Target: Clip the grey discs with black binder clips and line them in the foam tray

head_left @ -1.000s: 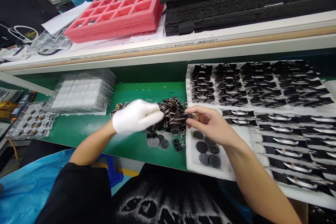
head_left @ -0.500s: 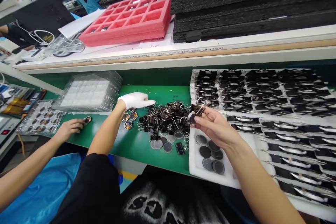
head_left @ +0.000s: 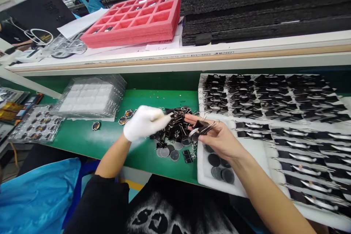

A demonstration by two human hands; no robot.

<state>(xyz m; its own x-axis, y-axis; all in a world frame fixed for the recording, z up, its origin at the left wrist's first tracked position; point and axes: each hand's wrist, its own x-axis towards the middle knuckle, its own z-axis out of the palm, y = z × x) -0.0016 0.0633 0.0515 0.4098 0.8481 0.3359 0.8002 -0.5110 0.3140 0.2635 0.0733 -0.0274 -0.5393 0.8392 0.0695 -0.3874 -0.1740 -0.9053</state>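
My left hand (head_left: 145,122), in a white glove, is closed in a pinch above the pile of black binder clips (head_left: 175,131). A dark binder clip (head_left: 169,111) appears at its fingertips, partly hidden by the glove. My bare right hand (head_left: 219,137) grips a round disc-like part (head_left: 194,134) with a black binder clip (head_left: 204,128) clamped on it, wire handles pointing right. Beneath the pile's near edge lie several thin round discs (head_left: 174,155). A lone binder clip (head_left: 188,156) lies beside them. Left of the pile, small round lens-like parts (head_left: 123,120) are partly covered by my glove.
A white foam tray (head_left: 246,175) holds dark discs (head_left: 214,159); rows of clipped parts (head_left: 301,131) fill the right side. Clear plastic trays (head_left: 87,97) are stacked left, near a single round part (head_left: 95,125). A shelf edge (head_left: 164,60) with a pink foam tray (head_left: 131,36) crosses above.
My left hand has moved right and nearer, toward my right hand, and its fingers have closed. My right hand has shifted slightly lower. A neighbour's hand has left a round part on the table and gone.
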